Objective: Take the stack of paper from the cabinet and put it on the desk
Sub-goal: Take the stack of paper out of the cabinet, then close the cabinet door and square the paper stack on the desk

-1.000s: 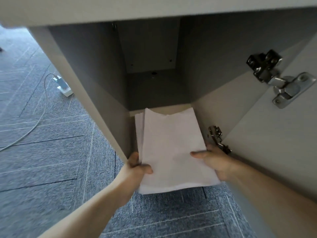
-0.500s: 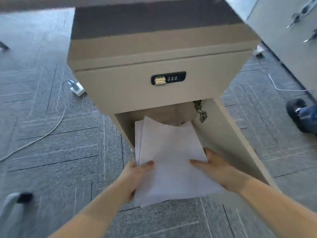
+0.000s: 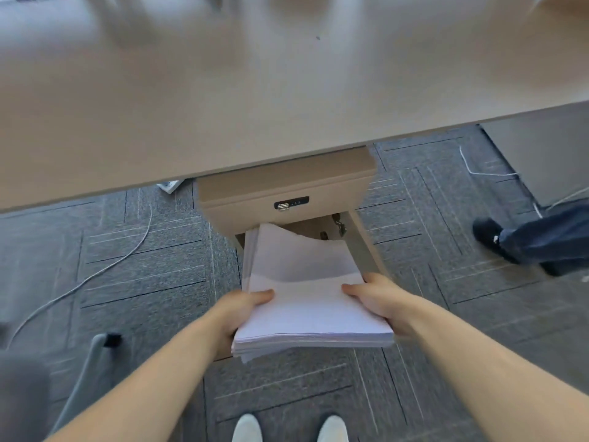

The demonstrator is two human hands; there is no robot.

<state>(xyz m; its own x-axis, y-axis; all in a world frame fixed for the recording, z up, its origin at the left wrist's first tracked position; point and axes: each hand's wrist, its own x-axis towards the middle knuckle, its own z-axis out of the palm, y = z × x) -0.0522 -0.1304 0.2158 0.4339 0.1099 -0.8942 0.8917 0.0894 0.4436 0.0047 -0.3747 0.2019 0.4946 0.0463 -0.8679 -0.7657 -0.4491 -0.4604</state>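
Note:
A thick stack of white paper (image 3: 306,288) is held in the air in front of the small beige cabinet (image 3: 255,208), above the carpet. My left hand (image 3: 245,311) grips its left edge with the thumb on top. Gripping the right edge the same way is my right hand (image 3: 379,298). The stack's far end sags slightly and hides the cabinet opening. The cabinet has a combination lock (image 3: 290,204) on its front, and its door (image 3: 361,247) stands open to the right. The beige desk top (image 3: 255,90) fills the upper half of the view, above the cabinet.
A white cable (image 3: 105,266) runs across the grey carpet at left, with a power strip (image 3: 170,185) under the desk edge. A grey chair part (image 3: 92,362) stands at lower left. Another person's leg and dark shoe (image 3: 497,239) are at right. My own shoes (image 3: 290,429) show below.
The paper has come out of the cabinet and risen, still held by both hands. The view has pulled up and back, so the desk top now shows above the cabinet.

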